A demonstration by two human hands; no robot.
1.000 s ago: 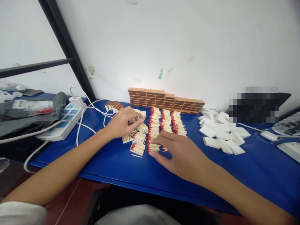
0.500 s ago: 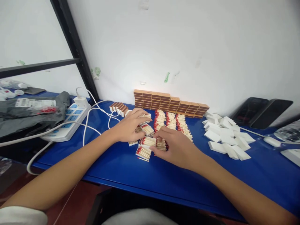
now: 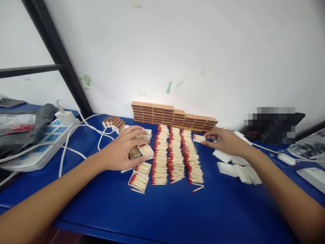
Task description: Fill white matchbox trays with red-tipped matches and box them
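Note:
Fingertips of my right hand pinch a small white matchbox tray with red match heads showing in it, just right of the match rows. My left hand lies with spread, slightly bent fingers over a cluster of trays; its fingertips partly hide them. Below and beside it are trays full of matches, one of them a tilted tray. Between the hands run three long rows of red-headed matches. Single matches lie in front of the trays and at the right row's end.
A low wall of stacked brown matchboxes stands against the wall. White trays are heaped under my right forearm. Brown-and-white matchbox pieces, white cables and a power strip are at left. A blurred dark device stands at right.
My right hand has moved from the trays by my left hand to the far side of the match rows, where it holds a tray. The view has shifted right; my left hand remains over the trays.

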